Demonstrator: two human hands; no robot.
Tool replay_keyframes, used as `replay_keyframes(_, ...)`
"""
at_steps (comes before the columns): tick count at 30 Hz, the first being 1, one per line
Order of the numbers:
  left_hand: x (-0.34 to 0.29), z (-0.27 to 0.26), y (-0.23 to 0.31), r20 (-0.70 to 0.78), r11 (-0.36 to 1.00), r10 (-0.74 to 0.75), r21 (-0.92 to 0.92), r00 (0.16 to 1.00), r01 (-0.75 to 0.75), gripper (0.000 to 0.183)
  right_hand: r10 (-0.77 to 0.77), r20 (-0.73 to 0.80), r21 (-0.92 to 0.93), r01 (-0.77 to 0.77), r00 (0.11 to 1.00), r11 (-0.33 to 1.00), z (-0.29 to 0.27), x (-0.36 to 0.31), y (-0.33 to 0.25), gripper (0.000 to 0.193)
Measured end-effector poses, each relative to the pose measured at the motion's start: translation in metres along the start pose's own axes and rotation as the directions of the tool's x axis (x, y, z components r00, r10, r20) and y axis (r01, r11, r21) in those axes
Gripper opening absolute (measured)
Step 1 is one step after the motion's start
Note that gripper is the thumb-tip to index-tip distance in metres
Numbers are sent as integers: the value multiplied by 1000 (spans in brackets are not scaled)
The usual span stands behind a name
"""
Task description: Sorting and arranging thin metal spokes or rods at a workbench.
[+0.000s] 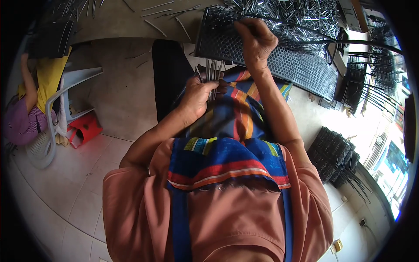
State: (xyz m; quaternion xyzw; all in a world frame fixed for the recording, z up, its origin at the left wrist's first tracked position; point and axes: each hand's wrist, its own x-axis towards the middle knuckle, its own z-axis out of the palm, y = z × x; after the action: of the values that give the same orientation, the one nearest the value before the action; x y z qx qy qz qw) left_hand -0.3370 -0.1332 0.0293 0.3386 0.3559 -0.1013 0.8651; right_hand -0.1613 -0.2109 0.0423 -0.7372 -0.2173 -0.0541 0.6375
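Observation:
My left hand (pixel 196 95) is closed around a small bundle of thin grey metal rods (pixel 212 70), held upright over my lap. The rods' upper ends fan out slightly, near the front edge of a black perforated tray (pixel 301 66). Over the left part of that tray is my right hand (pixel 260 43), its fingers curled together in a pinch. Whatever sits between those fingertips is too small or hidden to make out. Behind the tray lies a large tangled heap of similar shiny rods (pixel 288 15). A striped, colourful apron (pixel 238 113) covers my lap.
Several loose rods (pixel 153 27) lie on the table (pixel 118 26) ahead. At left, a person in yellow and purple (pixel 30 111) is by a grey plastic chair (pixel 52 102) and a red container (pixel 85 129). Stacked black racks (pixel 332 150) stand on the floor at right.

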Motion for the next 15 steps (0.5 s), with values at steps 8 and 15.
replay_keyframes(8, 7, 6, 6, -16, 993, 27, -111, 1000, -29, 15, 57, 8, 47, -57, 998, 997, 3, 0, -4, 11)
replay_keyframes(15, 10, 8, 8, -47, 992, 37, -117, 998, -42, 15, -187, 195, -365, 249, 963, 897, 8, -4, -2, 13)
